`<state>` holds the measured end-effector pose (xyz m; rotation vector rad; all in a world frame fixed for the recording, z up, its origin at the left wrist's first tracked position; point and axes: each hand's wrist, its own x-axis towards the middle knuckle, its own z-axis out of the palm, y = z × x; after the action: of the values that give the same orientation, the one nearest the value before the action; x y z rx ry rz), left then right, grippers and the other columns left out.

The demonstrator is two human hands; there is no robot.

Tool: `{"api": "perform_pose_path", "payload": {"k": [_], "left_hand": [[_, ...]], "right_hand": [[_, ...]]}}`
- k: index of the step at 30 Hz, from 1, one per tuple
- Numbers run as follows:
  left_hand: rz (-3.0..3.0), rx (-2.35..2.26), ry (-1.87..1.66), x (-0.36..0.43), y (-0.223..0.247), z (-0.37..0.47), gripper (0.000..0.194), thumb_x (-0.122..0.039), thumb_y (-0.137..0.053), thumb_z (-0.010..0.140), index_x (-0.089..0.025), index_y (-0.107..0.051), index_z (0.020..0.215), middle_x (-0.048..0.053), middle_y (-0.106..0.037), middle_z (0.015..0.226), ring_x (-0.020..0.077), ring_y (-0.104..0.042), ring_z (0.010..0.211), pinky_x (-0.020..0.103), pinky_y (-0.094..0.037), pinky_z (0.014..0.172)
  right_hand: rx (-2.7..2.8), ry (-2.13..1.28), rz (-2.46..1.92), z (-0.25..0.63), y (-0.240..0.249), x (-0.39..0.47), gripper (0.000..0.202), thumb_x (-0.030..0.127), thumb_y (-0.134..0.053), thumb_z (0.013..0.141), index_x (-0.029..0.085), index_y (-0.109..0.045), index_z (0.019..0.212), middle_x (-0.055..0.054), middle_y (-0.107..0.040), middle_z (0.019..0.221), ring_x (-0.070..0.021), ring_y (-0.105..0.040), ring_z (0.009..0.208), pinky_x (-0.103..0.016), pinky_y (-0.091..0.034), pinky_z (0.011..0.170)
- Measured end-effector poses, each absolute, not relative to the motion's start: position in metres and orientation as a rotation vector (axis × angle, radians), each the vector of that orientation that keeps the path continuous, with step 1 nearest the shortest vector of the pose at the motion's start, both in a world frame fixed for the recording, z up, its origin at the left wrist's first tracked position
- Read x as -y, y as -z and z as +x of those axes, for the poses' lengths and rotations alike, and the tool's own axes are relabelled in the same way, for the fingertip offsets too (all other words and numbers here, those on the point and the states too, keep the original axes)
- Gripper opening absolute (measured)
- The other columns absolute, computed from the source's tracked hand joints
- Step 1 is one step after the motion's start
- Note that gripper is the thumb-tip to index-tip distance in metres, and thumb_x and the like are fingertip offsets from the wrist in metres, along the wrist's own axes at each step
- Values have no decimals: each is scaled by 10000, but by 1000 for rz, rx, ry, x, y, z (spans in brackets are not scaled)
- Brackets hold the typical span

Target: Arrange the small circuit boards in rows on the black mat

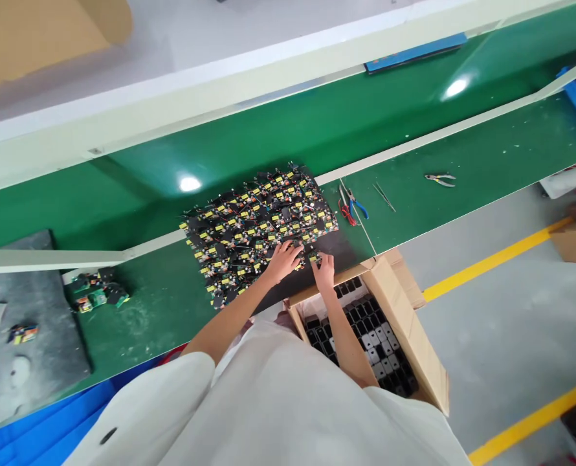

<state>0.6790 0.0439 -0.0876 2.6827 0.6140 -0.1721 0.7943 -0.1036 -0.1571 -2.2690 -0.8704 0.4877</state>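
Note:
Many small circuit boards [249,230] with yellow and black parts lie in packed rows on a black mat [334,247] on the green bench. My left hand [282,262] rests on the near right edge of these rows, fingers apart and touching boards there. Just to its right, over the bare part of the mat, my right hand [324,273] pinches a single small circuit board [314,258] by its near side. Its fingertips cover part of that board.
An open cardboard box [404,330] with black and grey cases [365,317] stands below the bench's front edge. Right of the mat lie blue-handled pliers [358,206], a red-handled tool [345,210], tweezers [384,197] and grey pliers [441,179]. Loose boards [98,291] lie left.

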Motion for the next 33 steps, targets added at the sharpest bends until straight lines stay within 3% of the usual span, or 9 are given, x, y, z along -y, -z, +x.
{"api": "perform_pose_path", "payload": {"k": [12, 17, 26, 33], "left_hand": [[2572, -350, 262, -4, 87, 713, 336, -335, -560, 963, -162, -568, 1251, 83, -620, 1184, 193, -620, 1036, 417, -521, 918], [2594, -520, 254, -7, 88, 712, 333, -350, -563, 960, -157, -577, 1230, 90, -615, 1193, 207, -608, 1074, 437, -511, 941], [2654, -564, 245, -16, 93, 692, 472, -398, -600, 926, -162, -533, 1329, 125, -499, 1408, 297, -421, 1353, 564, -317, 1123], [2663, -643, 228, -5, 100, 692, 562, -397, -597, 927, -181, -452, 1425, 128, -364, 1537, 327, -259, 1458, 623, -141, 1182]], "right_hand": [[811, -439, -2322, 825, 147, 125, 277, 361, -602, 937, 155, -588, 1122, -64, -579, 1084, -197, -579, 957, -389, -510, 848], [801, -414, -2349, 823, 148, 124, 275, 392, -593, 944, 161, -584, 1094, -55, -584, 1068, -178, -583, 896, -362, -521, 793], [803, -454, -2330, 821, 153, 125, 298, 376, -598, 941, 161, -575, 1146, -66, -574, 1116, -201, -579, 971, -399, -515, 851], [862, -540, -2257, 816, 156, 113, 288, 352, -588, 952, 162, -566, 1168, -69, -573, 1120, -176, -590, 913, -357, -537, 794]]}}
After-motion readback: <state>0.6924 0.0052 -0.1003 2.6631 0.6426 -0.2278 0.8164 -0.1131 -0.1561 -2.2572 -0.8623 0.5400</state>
